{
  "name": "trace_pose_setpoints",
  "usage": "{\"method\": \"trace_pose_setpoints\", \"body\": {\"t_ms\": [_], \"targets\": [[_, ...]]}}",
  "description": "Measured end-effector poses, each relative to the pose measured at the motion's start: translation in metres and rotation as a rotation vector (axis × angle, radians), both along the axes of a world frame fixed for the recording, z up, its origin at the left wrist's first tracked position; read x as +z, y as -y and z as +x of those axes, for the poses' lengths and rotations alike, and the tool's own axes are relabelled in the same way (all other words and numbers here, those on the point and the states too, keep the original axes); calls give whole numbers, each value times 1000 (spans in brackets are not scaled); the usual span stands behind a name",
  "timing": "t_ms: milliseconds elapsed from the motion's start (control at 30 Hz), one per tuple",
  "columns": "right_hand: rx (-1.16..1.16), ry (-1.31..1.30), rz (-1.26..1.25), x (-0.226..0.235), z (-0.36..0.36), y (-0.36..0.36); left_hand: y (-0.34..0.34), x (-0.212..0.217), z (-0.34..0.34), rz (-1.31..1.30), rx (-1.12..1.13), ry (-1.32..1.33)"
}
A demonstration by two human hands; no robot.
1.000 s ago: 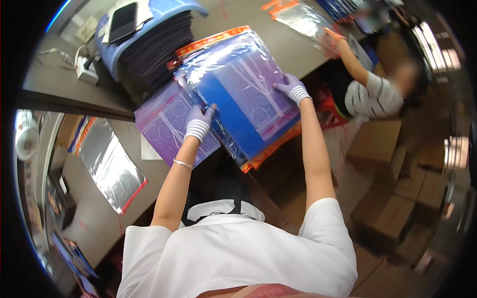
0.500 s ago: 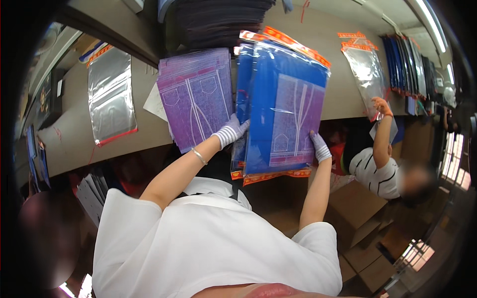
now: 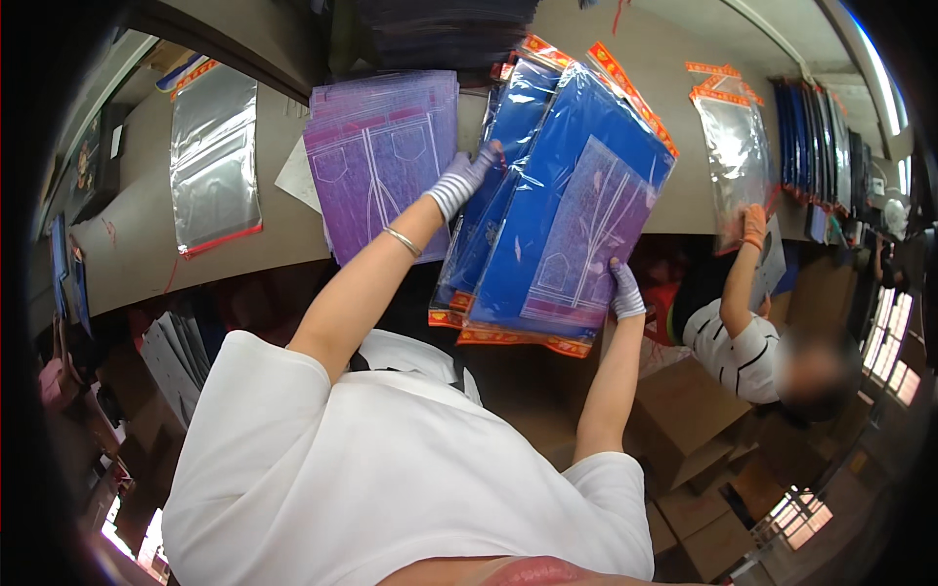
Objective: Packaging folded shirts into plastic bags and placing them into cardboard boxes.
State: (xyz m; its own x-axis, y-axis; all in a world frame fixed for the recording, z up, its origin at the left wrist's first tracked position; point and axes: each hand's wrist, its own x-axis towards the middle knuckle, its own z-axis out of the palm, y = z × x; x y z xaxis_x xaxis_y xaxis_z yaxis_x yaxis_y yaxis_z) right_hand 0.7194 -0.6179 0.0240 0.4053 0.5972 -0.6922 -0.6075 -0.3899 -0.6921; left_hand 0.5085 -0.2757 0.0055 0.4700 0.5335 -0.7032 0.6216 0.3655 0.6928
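1. The right hand (image 3: 627, 290) grips the blue packs (image 3: 523, 244) by their near right side. Its thumb is on top; the other fingers are hidden underneath.
2. The left hand (image 3: 467, 178) touches the packs' left side. I cannot tell if its fingers pinch them.
3. The packs fan out over the table's (image 3: 278, 234) near edge, the front one covering much of the others.
4. The left arm partly hides purple sheets (image 3: 376, 186) on the left.
5. The dark stack (image 3: 440, 34) at the far side is cut off.
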Motion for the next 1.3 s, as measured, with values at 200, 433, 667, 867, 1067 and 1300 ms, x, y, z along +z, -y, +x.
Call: {"method": "trace_pose_setpoints", "body": {"t_ms": [200,433,667,867,1067,1300], "targets": [[-222,-125,75,-8,7,25,9,27,25,-273,-199,285],[-96,295,50,32,-9,-23,9,0,46,47,-122,197],[-354,654,306,131,-43,-6,24,151,60,62,-145,693],[-195,849,430,168,-12,-12,-32,220,90,260,-407,1172],[216,1985,-174,96,3,6,-72,196,93,85,-662,917],[48,1085,47,122,-15,-33,-110,192,106,133,-1122,651]]}}
